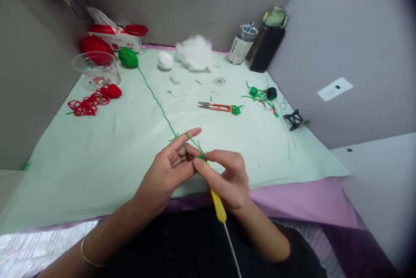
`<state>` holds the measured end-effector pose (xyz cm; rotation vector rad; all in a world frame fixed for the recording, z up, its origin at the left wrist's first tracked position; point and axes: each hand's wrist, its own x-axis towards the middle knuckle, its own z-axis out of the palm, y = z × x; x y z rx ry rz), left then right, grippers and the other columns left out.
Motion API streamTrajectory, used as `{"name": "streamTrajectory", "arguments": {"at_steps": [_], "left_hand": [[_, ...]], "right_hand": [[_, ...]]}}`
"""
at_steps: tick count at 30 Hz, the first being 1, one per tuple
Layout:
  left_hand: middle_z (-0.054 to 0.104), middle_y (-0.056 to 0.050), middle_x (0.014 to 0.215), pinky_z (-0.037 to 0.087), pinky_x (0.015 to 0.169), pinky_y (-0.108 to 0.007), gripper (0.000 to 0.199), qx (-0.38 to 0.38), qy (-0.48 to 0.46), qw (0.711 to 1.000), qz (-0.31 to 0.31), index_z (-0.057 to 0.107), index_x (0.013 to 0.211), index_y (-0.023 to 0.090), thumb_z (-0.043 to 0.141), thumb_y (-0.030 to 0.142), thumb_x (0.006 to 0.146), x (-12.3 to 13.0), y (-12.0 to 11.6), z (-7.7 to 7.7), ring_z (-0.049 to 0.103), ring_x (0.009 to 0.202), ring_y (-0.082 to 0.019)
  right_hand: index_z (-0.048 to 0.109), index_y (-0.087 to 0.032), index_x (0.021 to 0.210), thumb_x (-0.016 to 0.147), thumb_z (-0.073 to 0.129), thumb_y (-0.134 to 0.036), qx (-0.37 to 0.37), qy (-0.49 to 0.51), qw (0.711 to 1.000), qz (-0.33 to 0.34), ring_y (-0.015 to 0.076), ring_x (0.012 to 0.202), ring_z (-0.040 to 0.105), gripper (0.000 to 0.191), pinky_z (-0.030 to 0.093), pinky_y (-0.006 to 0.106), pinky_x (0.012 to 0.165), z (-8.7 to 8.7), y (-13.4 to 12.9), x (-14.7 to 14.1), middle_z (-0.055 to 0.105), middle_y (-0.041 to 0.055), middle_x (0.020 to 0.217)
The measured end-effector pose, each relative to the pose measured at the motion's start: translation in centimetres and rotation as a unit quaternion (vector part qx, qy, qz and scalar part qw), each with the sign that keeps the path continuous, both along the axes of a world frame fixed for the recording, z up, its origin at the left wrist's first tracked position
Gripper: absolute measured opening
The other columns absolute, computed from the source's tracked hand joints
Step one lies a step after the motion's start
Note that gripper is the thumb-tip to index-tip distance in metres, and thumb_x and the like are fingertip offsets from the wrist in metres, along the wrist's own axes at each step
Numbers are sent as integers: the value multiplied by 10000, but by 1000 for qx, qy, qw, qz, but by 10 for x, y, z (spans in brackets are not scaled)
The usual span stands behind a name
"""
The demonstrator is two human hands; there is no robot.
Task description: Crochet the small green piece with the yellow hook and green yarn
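Observation:
My left hand [173, 161] pinches a small piece of green crochet work [201, 156] between thumb and fingers. Its index finger is stretched out, with green yarn [158, 104] running over it from the green ball [128, 57] at the back left. In my right hand [227, 178] is a crochet hook with a yellow handle [218, 206], its thin metal tip up at the green work. The fingertips of both hands nearly meet there and partly cover the stitches. From the handle's lower end a metal shaft points down toward my body.
Orange thread snips [216, 107] lie mid-table, beyond my hands. Red yarn [87, 104] and a clear plastic cup [115, 70] are at left. White stuffing [195, 53] and a white yarn ball [165, 60] sit at the back. A phone [268, 49] leans at back right, near a pen jar [240, 46].

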<state>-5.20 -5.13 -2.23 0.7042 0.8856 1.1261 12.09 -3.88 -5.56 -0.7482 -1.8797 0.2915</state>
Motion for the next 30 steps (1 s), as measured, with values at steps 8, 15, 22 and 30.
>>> {"name": "streamTrajectory", "arguments": {"at_steps": [8,15,22,30], "left_hand": [[648,11,868,478,758,-184,390,-8,-32,999,-3,843,1211,245,897,242,825,-9,4,9,570,786,-101],[722,-7,953,541,948,-310,395,33,10,999,0,817,1246,301,877,246,860,0,1,3,702,977,-192],[750,-39,973,534,851,-258,402,-46,-84,995,-28,840,1225,228,899,282,830,2,3,2,657,920,-171],[683,2,860,507,822,-188,311,-12,-82,996,-39,860,1187,254,859,270,877,-4,7,2,621,834,-109]], "right_hand": [[795,-273,1048,1069,612,-284,-232,288,925,84,159,682,675,185,589,330,638,20,6,-2,750,27,877],[809,-277,1072,1055,647,-272,-268,292,911,110,153,768,709,163,607,316,699,16,8,-10,789,33,970],[809,-366,1222,975,719,-160,-21,50,998,-9,250,1000,767,334,668,405,801,11,-2,-5,795,71,1136],[825,-274,1004,1037,684,-339,-275,339,892,118,140,667,656,159,565,297,614,18,12,-8,769,26,902]]}}
